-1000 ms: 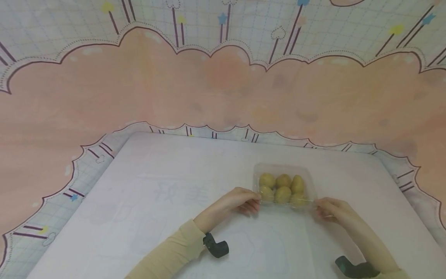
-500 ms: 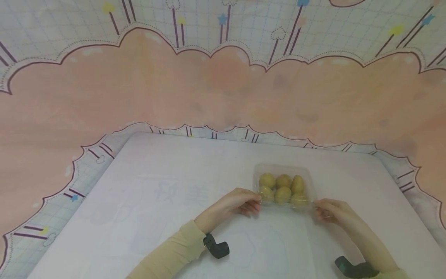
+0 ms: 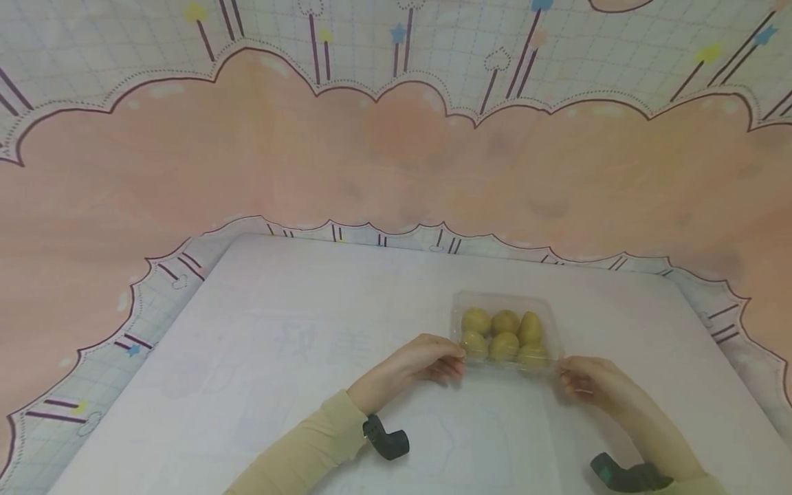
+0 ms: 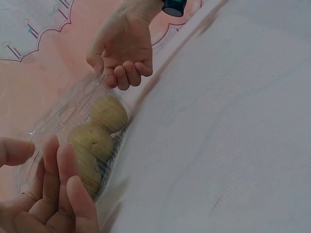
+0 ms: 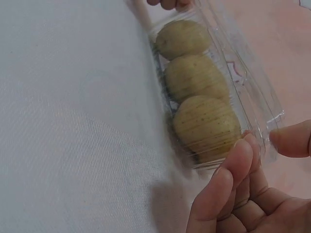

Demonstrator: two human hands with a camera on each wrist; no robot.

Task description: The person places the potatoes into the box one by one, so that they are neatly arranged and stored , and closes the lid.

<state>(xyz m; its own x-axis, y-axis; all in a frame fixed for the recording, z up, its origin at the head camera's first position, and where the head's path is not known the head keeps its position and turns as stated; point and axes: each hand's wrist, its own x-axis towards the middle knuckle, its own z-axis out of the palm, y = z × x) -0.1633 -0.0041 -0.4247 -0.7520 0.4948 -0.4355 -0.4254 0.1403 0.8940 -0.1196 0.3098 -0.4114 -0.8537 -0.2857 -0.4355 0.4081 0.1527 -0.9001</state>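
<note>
A clear plastic box [image 3: 544, 309] stands on the white table, towards the right in the head view. Inside it lie several yellow-brown, rounded items [image 3: 503, 346] that look like potatoes, in two rows. At the box's near left corner my left hand [image 3: 427, 359] pinches the rim between thumb and fingers. My right hand [image 3: 590, 378] does the same at the near right corner. In the left wrist view, the right hand's thumb [image 4: 96, 63] presses on the rim. Through the box's front wall [image 5: 170, 104], the right wrist view shows three of the items in a line.
The white table [image 3: 247, 385] reaches back to a wall covering with orange cloud shapes [image 3: 396, 158]. Black wrist devices [image 3: 386, 440] sit on both forearms, the right one [image 3: 625, 474] near the front of the view.
Hardly anything differs. The right hand has shifted slightly down at its corner, and the view has drifted a little. Both hands remain at the box.
</note>
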